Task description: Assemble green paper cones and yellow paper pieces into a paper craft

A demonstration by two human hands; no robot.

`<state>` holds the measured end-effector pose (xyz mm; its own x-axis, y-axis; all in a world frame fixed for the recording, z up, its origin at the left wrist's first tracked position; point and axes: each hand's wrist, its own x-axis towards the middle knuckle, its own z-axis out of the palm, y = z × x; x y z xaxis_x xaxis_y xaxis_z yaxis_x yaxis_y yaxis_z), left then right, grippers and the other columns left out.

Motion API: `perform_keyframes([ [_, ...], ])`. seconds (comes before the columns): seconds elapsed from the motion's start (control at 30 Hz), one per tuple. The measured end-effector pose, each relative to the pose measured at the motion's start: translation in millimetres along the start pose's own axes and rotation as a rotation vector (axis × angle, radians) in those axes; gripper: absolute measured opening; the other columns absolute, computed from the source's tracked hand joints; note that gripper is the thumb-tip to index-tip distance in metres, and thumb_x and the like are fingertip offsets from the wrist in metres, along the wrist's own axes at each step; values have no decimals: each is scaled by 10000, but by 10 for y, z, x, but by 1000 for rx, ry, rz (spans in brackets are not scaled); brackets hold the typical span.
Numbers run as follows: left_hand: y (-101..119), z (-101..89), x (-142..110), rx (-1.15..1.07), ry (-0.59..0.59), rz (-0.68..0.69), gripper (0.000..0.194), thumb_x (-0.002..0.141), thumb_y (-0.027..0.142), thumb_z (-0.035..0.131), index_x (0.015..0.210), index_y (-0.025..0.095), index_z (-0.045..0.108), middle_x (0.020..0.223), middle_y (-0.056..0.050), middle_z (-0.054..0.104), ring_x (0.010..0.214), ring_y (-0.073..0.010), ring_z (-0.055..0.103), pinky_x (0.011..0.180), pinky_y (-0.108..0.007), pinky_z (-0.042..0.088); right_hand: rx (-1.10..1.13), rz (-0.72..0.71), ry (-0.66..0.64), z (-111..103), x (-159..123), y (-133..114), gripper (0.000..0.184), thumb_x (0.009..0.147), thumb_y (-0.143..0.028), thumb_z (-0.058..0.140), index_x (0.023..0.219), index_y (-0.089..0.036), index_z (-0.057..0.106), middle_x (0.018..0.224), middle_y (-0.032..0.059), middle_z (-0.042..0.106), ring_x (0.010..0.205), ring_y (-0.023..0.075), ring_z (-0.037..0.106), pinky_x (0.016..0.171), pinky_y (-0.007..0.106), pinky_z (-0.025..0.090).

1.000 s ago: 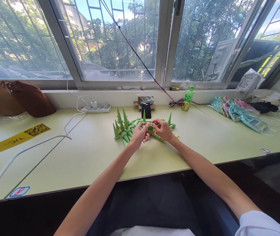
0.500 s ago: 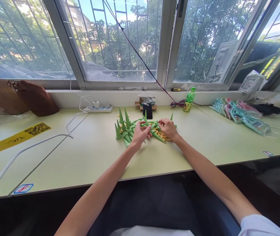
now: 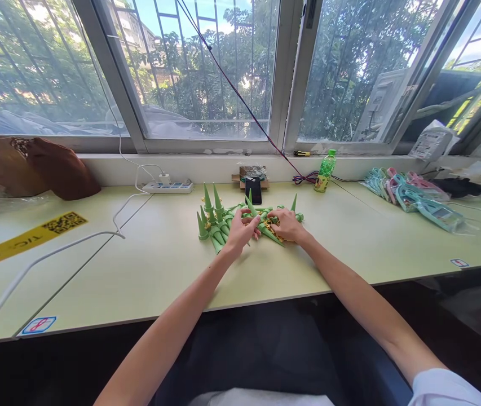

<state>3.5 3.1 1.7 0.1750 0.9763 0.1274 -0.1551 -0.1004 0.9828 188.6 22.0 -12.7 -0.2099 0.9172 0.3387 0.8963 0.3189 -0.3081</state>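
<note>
My left hand is closed around a green cone-shaped piece, whose pointed tip sticks up above the fingers. Over a heap of small yellow-orange pieces, my right hand curls downward with fingertips among them; whatever they pinch is too small to make out. To the left of my left hand, several green cones stand upright while others lie on their sides, with yellow bits between them. Another green cone rises just behind my right hand.
A dark phone leans on a small cardboard box behind the heap. Further right stands a green drink bottle. A power strip with white cables lies back left. Pastel plastic items are piled at right. A yellow strip shows at left.
My right hand has lowered slightly, its fingertips dipping into the small yellow pieces. My left hand keeps its place with the green cone.
</note>
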Motion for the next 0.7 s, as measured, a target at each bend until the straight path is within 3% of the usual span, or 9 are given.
perform_keyframes([
  [0.4,36,10,-31,20,1,-18,465,806,379,801,1059,176,468,664,43,592,455,-90,572,414,-197,446,-8,-47,27,33,19,-17,300,873,-105,573,1118,-165,735,1065,110,675,1022,226,615,915,302,456],
  [0.7,29,23,-25,27,8,-5,461,799,383,802,1051,175,477,648,47,589,452,-95,575,407,-195,442,-146,-52,3,-6,-20,-120,247,936,-162,563,1093,-211,748,1074,110,666,934,220,623,793,293,458],
])
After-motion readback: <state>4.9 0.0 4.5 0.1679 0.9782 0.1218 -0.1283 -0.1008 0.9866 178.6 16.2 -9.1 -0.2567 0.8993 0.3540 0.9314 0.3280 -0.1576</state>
